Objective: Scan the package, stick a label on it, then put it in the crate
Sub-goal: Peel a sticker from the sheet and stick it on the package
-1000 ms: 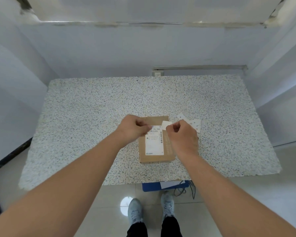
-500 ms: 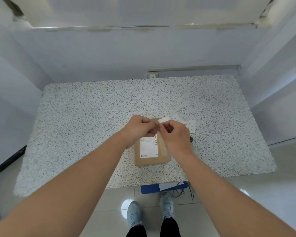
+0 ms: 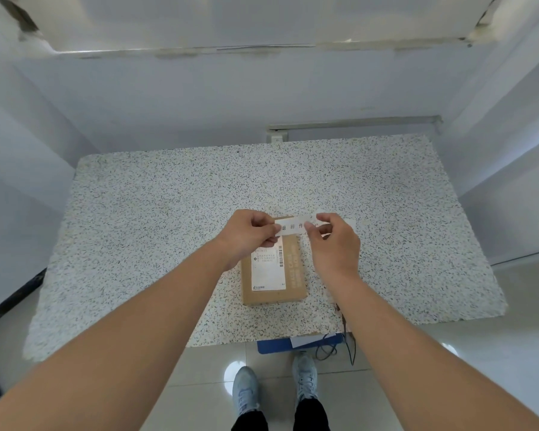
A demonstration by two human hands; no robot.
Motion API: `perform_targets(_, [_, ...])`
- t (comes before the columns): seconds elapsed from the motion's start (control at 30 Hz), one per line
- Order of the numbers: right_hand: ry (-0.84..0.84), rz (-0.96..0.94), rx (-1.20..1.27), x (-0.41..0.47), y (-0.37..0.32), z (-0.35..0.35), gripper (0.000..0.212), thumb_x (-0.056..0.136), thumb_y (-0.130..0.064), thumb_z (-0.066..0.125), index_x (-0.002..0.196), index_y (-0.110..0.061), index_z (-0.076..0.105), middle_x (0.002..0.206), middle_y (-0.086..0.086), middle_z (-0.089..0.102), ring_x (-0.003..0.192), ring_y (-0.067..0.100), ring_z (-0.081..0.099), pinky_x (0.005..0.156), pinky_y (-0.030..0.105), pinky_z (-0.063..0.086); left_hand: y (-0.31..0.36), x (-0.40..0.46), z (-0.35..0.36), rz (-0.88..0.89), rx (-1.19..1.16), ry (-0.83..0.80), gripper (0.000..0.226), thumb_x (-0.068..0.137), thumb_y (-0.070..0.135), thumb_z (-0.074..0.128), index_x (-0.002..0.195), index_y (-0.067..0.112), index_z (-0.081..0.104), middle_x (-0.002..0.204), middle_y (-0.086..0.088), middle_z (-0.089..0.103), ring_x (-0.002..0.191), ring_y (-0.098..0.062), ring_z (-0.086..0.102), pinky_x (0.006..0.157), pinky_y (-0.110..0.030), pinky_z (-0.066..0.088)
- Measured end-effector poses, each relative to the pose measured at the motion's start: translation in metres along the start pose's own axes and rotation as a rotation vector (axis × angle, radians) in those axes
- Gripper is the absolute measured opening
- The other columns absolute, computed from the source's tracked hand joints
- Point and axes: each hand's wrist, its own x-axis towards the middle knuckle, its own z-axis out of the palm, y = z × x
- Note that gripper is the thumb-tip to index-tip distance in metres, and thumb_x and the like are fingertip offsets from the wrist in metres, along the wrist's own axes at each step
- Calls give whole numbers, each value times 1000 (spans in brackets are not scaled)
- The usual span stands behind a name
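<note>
Speckled table [image 3: 168, 213], seemingly white walls [image 3: 199, 98]

A speckled stone-look worktop [image 3: 168, 231], white with dark flecks, carries the things. A brown cardboard package [image 3: 273, 275] lies flat on it, near the front edge and a little right of the middle, its long side running front to back. A white shipping label with a barcode [image 3: 268, 269] is stuck to its top face. Just beyond the package's far right corner, white paper sheets [image 3: 350, 224] lie on the worktop, largely hidden. A thin dark cable [image 3: 344, 321] crosses the front edge to the right of the package and hangs over it.
</note>
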Motion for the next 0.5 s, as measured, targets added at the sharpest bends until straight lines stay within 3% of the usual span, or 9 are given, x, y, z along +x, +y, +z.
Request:
perform_targets(0.07, [-27,8,-32,5,2,2,18,97,-36,69,109,-23,73,94,-10,69,91,15,66,87,43,57,0,2,-1,-3,10,12,9,92,9,75,96,1,76,95,-18,79,93,-27,78,85,-35,64])
perform_targets(0.17, [-34,-1,-34,9,3,6,11,97,-32,70,90,-24,73,88,-11,70,83,13,66,85,43,57,-2,4,-1,-15,32,18,8,92,9,75,94,2,76,96,-19,78,95,-30,77,84,-35,64])
perform_targets(0.33, [-68,-17,-57,12,8,14,15,100,-31,65,87,-24,66,94,-5,69,81,12,65,69,26,50,-4,5,-4,-12,144,101,9,92,16,76,85,12,81,84,-5,80,87,-24,77,78,-29,63])
perform_targets(0.5, [-114,-49,-58,13,9,26,16,103,-27,61,87,-24,60,89,-9,65,81,13,67,67,31,56,-3,12,0,-7,340,257,15,92,23,76,78,18,81,75,3,78,76,-17,74,63,-29,55])
